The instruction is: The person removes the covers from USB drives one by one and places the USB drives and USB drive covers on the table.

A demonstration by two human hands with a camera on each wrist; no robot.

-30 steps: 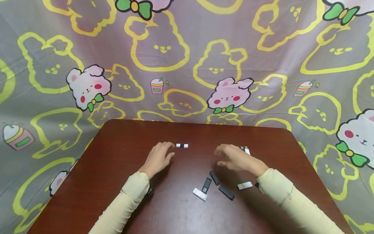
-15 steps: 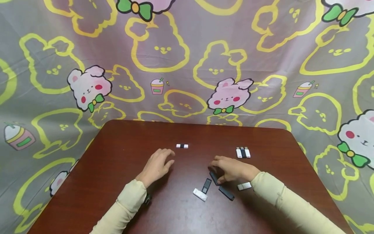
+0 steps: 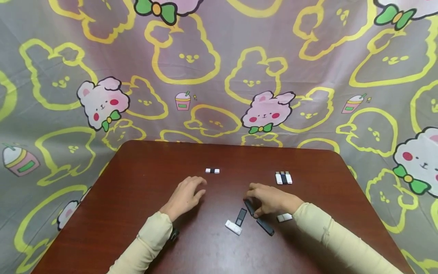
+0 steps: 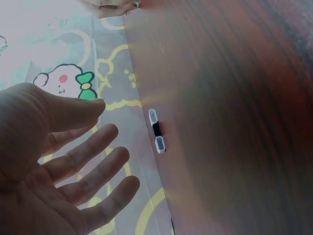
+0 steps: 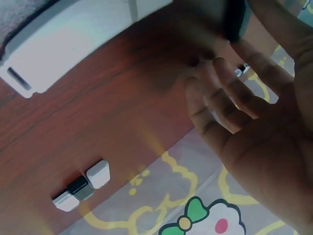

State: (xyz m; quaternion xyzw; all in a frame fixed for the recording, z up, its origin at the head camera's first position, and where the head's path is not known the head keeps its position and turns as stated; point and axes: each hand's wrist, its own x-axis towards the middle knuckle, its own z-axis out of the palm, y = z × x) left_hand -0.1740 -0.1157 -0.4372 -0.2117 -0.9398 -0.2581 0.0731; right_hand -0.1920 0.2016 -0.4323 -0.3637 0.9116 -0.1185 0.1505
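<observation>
- there it is, the right hand [image 3: 273, 198] pinching a black stick [image 3: 249, 209] between thumb and finger, mid-scatter on the table [image 3: 154, 161]!
- another dark stick [image 3: 265, 227] just beside its near end. and the left hand [image 3: 185, 195]?
- fingers loosely curved, spread, near the small white-and-black row [image 3: 212, 171].
- three sticks [image 3: 283, 178] lie side by side beyond the right hand.

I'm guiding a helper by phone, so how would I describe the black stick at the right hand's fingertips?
On the brown table, find the right hand. A slim black stick lies between its thumb and fingertips. The nearer black stick, by the thumb, and the dark stick to its left lie loose; only this one is in the hand's grip.
</observation>
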